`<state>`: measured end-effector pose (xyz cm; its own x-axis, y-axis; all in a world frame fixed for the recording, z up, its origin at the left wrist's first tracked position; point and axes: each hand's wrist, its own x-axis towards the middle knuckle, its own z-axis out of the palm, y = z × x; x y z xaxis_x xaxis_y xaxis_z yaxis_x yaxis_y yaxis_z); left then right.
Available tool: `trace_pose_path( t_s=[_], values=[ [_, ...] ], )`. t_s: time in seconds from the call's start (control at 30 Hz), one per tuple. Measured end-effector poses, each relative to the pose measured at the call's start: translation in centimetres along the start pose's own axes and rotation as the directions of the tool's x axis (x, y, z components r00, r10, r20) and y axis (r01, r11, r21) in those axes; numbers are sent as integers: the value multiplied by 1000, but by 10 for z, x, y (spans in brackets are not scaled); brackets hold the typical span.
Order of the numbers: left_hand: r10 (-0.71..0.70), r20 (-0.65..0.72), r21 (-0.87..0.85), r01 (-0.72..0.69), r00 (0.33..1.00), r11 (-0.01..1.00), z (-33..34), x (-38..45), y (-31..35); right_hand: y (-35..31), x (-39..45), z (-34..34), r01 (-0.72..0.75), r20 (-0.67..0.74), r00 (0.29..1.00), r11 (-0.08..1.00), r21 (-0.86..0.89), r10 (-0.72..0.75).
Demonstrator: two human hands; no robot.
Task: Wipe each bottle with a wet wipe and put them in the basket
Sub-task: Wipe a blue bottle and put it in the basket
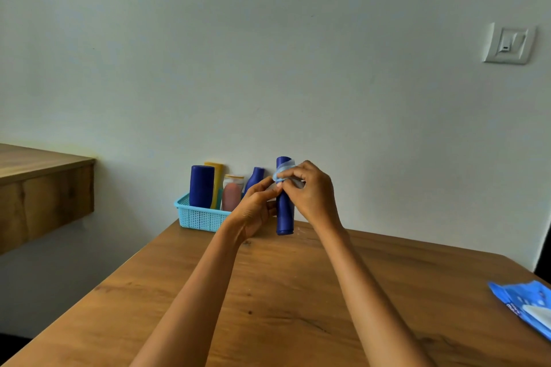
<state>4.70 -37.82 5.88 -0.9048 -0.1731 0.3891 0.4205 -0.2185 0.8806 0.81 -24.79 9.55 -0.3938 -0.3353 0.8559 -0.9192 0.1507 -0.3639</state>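
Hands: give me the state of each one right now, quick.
Left hand: closed on the blue bottle, holding it upright.
Right hand: closed, fingers pinching the wet wipe against the bottle's upper part.

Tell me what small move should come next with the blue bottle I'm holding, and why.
Probably slide the wet wipe down the blue bottle. The right hand pinches the wipe round its top only, while the left hand steadies the middle, so the lower body looks unwiped. The basket already holds other bottles.
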Motion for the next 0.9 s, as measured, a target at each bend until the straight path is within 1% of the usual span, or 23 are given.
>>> trace_pose_path(
  t_s=[0.07, 0.13, 0.23, 0.3, 0.37, 0.43, 0.5, 0.57, 0.63, 0.7, 0.77, 0.83, 0.9],
  values=[
    [-17, 20, 5, 17, 1000, 1000, 2, -1, -2, 2, 1, -2, -64, -32, 997, 997, 31, 65],
    [-41, 42, -1, 41, 998, 999, 5, -1, 0, 6, 2, -5, -99, -100, 990, 994, 48, 103],
    [-76, 83, 0, 76, 994, 997, 7, -1, 6, 9, 3, -11, -71, -165, 984, 997, 27, 74],
    [-82, 98, 9, 81, 992, 997, 7, 0, 8, 9, 4, -14, -22, -155, 988, 1000, -5, 21],
    [-61, 81, -1, 62, 995, 998, 8, 0, 10, 7, 4, -13, 46, -100, 994, 998, -42, -50],
    [-23, 43, -52, 25, 999, 998, 7, 1, 9, 5, 1, -11, 96, -21, 995, 995, -25, -97],
    [3, 6, -104, -2, 1000, 995, 6, 0, 8, 5, 0, -8, 108, 22, 994, 994, 11, -108],
    [16, -9, -145, -17, 1000, 989, 6, -1, 8, 6, 1, -7, 64, 13, 998, 996, 58, -65],
    [36, -6, -212, -36, 999, 977, 6, -2, 10, 10, 2, -10, 2, -26, 1000, 994, 107, 1],
    [50, 13, -255, -45, 999, 966, 5, -3, 15, 13, 2, -14, -15, -52, 998, 994, 105, 21],
    [33, 65, -249, -16, 997, 968, 6, -4, 17, 15, 2, -17, 6, -72, 997, 995, 96, 1],
    [1, 132, -218, 28, 991, 975, 10, -6, 13, 14, 5, -19, -8, -103, 994, 990, 142, 23],
    [-11, 146, -205, 41, 989, 978, 14, -6, 11, 10, 7, -19, -8, -113, 993, 986, 167, 27]
  ],
)
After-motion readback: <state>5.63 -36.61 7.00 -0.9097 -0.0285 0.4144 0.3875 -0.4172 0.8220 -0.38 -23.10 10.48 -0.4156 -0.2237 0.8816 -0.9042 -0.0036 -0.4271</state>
